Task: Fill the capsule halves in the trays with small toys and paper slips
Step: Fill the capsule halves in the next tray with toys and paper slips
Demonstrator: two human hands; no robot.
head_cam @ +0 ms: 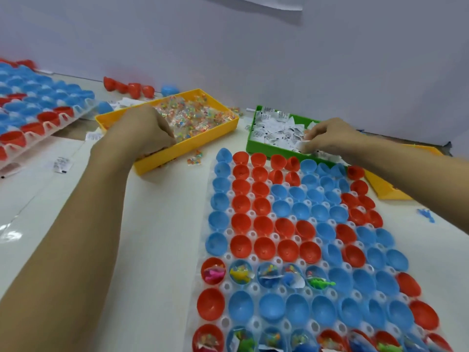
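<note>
- Left hand (149, 130): reaches into the yellow bin (203, 144) of small wrapped toys (195, 118); fingers curled down among the packets, probably gathering some, though whether anything is gripped cannot be told.
- Right hand (330, 135): at the near edge of the green bin (251, 141), fingers pinched narrowly on a white paper slip (304, 143) — drawn from the heap of slips filling that bin.
- Both bins stand just beyond the near tray (218, 283), one per hand, likely so that toy and slip can be collected at once.
- Near tray: holds red and blue capsule halves (264, 224), open side up. Five halves in one near row (269, 274), and those along the nearest edge, already hold toys and slips; the row between and all farther rows look empty.
- A second tray of capsule halves (38, 107) lies far left, propped at a tilt.
- Surroundings: loose capsule halves by the wall (129, 87), stray slips and a toy packet (195, 157) on the table — none blocks the way from bins to tray.
</note>
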